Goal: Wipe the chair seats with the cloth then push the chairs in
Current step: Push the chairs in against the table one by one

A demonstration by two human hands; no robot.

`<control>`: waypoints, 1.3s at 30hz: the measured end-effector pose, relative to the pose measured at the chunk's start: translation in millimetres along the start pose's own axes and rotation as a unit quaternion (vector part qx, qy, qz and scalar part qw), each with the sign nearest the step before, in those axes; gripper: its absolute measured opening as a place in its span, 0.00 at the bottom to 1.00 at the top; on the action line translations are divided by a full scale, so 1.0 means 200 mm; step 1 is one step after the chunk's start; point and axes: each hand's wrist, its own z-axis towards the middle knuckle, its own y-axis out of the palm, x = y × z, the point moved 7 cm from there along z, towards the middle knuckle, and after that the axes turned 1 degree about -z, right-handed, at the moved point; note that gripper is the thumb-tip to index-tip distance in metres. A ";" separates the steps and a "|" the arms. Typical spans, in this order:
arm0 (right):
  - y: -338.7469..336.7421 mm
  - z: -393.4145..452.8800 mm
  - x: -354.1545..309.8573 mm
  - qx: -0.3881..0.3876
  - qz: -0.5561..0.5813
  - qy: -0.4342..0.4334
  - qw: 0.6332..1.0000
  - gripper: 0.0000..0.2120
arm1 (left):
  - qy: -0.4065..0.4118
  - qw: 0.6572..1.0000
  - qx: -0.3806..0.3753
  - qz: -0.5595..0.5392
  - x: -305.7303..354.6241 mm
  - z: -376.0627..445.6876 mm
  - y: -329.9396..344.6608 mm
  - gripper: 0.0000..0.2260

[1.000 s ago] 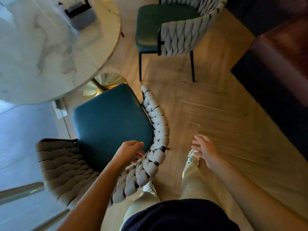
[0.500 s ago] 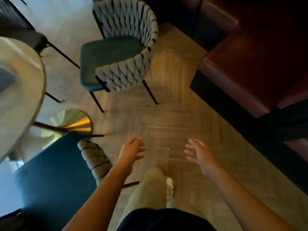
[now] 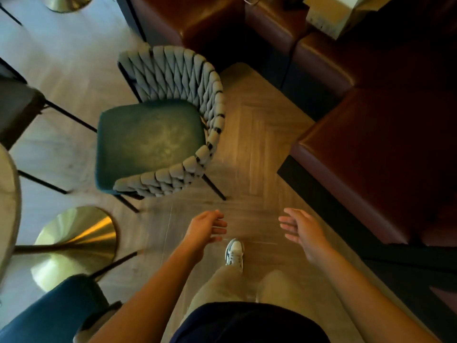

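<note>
A chair with a dark green seat (image 3: 148, 142) and a grey woven back (image 3: 178, 70) stands ahead of me on the wooden floor, apart from the table. My left hand (image 3: 205, 227) and my right hand (image 3: 303, 229) hang open below it, both holding nothing and touching nothing. A second chair's blue seat (image 3: 52, 313) shows at the bottom left, next to the round table's edge (image 3: 10, 194). No cloth is in view.
The table's gold disc base (image 3: 74, 246) lies on the floor at left. Brown leather benches (image 3: 371, 157) line the right side and the back. Another dark chair (image 3: 17, 105) stands at far left. My shoe (image 3: 234, 251) is on the floor between my hands.
My left hand let go of the blue chair's woven back. I turned and stepped toward the green chair, which now sits closer and more central. Both hands stay open.
</note>
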 end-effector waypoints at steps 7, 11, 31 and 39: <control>0.01 0.35 -0.51 -0.013 -0.015 -0.004 1.000 0.13 | -0.034 0.999 0.025 -0.005 0.41 0.38 -0.02 0.13; 0.04 0.64 -0.81 -0.049 -0.024 -0.005 0.998 0.11 | -0.080 0.994 0.055 -0.046 0.56 0.58 0.00 0.14; 0.93 1.63 -1.96 -0.304 -0.396 0.005 0.866 0.11 | -0.293 0.870 0.206 -0.339 0.77 0.89 0.18 0.23; 1.28 1.88 -2.19 -0.322 -0.484 0.010 0.814 0.14 | -0.330 0.817 0.175 -0.440 0.78 0.90 0.31 0.32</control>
